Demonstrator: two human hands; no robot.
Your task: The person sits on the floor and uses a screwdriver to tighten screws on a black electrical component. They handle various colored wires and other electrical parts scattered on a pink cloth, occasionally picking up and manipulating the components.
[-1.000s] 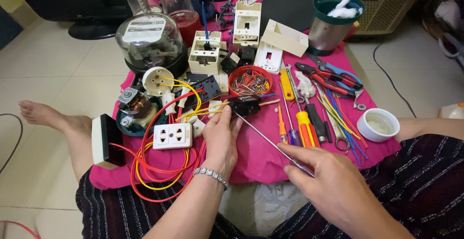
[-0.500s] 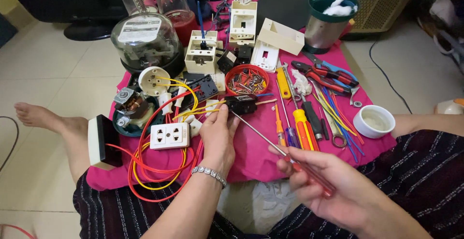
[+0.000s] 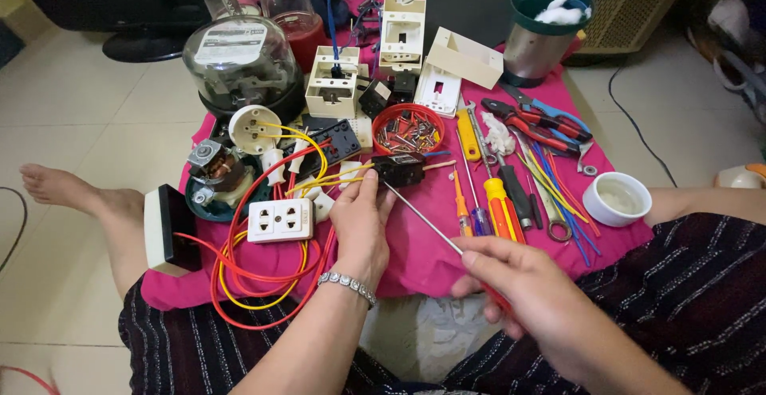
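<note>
Left hand [image 3: 361,223] pinching small black switch block [image 3: 399,169] just above pink cloth [image 3: 415,255]; right hand [image 3: 519,287] wrapped round long screwdriver [image 3: 423,218], tip at block. Could slip off easily, probably jabbing those fingers, given such a loose pinch.

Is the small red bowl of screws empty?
No, the red bowl holds many small screws, and it sits just beyond the left hand.

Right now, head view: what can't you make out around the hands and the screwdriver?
- Screwdriver handle: wrapped in the right hand, only a red sliver shows.
- Screwdriver tip: meets the small black part; the screw itself is too small to see.
- Underside of that black part: covered by the left hand fingers.
- Contents of the red bowl: small metal pieces, kind too small to tell.
- Top-edge items: cut off by the frame.
</note>
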